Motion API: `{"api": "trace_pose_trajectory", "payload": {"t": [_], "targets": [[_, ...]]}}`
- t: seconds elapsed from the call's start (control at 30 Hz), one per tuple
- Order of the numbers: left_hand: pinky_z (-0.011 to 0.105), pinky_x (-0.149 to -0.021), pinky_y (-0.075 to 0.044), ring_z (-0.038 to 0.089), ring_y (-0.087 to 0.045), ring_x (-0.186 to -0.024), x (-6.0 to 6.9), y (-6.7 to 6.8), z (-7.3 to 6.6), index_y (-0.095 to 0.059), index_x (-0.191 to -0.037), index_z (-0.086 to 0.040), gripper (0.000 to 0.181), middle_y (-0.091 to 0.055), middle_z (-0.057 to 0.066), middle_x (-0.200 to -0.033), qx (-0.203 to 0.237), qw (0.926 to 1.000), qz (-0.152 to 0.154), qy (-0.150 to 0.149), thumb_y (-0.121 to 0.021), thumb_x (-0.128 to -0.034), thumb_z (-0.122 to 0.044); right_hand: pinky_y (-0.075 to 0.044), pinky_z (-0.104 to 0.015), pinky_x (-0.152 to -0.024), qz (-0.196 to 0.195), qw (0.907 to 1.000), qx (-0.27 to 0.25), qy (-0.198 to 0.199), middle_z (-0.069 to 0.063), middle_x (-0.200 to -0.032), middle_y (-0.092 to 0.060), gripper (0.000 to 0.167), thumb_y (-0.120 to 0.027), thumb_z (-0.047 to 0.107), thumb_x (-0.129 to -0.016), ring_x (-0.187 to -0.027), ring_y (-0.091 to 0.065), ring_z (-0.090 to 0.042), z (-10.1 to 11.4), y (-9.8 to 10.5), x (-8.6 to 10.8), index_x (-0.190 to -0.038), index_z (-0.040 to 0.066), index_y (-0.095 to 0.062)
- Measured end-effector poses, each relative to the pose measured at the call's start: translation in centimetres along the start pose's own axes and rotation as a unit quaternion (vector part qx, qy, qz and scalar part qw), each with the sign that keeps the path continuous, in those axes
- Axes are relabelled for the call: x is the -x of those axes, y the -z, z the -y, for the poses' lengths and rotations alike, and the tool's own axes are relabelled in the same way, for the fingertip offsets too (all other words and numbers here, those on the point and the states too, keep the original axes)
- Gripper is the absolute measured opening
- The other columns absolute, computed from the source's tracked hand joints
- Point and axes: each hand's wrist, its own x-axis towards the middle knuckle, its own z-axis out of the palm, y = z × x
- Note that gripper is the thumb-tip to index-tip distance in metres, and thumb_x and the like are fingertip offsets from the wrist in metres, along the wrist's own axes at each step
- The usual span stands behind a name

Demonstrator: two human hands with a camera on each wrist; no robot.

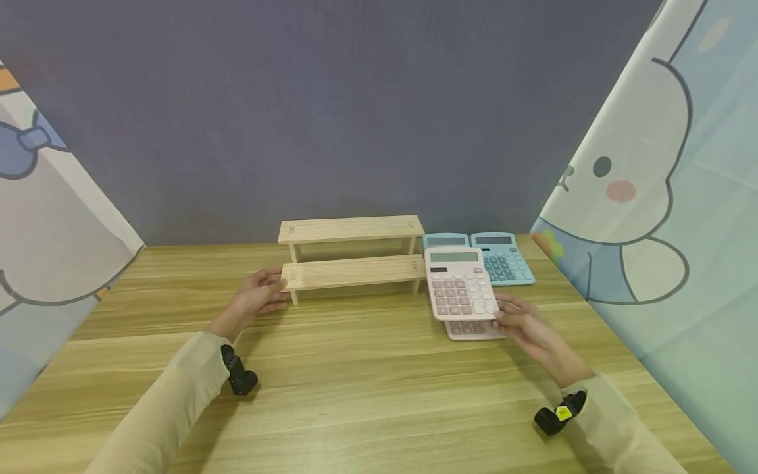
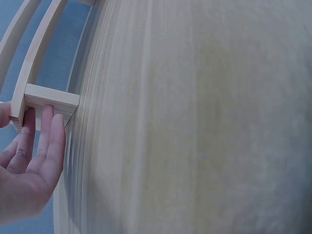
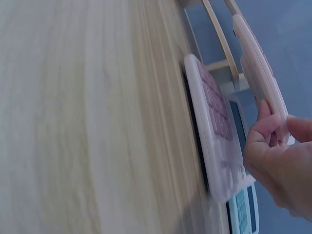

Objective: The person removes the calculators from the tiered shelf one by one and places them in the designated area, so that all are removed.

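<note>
A two-tier pale wooden shelf [image 1: 353, 271] stands against the back panel. My left hand [image 1: 260, 296] holds the left end of its lower tier, the thumb at the board's edge and fingers against the leg [image 2: 51, 100]. Between thumb and fingers of my right hand [image 1: 533, 332] is the lower right corner of a pink calculator [image 1: 456, 283]. That calculator [image 3: 263, 68] is lifted and tilted, apart from a second pink calculator [image 3: 214, 126] lying on the table under it. Behind them lie two blue calculators [image 1: 503, 260], one partly covered.
The wood-grain table [image 1: 355, 395] runs up to a dark grey back panel [image 1: 355, 118]. Cartoon-printed cloths hang at the left [image 1: 53, 197] and right [image 1: 639, 197] sides. A small black camera is strapped to each wrist.
</note>
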Motion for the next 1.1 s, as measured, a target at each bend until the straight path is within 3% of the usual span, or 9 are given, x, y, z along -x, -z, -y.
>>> {"api": "trace_pose_trajectory", "payload": {"t": [0.53,1.1], "targets": [[0.038,-0.096,-0.049,0.032,-0.051,-0.117,0.0,0.0,0.0,-0.013,-0.146,-0.006,0.062,-0.023,0.022,-0.146,0.0,1.0,-0.006,-0.002,-0.045,-0.0967,-0.023,-0.053,-0.023,-0.081,0.032,0.9982,-0.041,0.03,-0.006,-0.108,-0.057,0.04,-0.029,-0.016,-0.09,-0.092,-0.057,-0.014,0.7,4.1,1.9,-0.119,0.007,-0.045],[0.039,-0.096,-0.049,0.031,-0.051,-0.116,0.1,0.0,-0.1,-0.013,-0.146,-0.007,0.061,-0.023,0.021,-0.147,0.002,1.0,-0.006,0.004,-0.045,-0.0966,-0.023,-0.053,-0.025,-0.082,0.087,0.9898,-0.103,0.046,-0.012,-0.107,-0.058,0.05,-0.018,-0.018,-0.09,-0.093,-0.058,-0.019,1.6,6.4,3.2,-0.121,0.004,-0.051]]}}
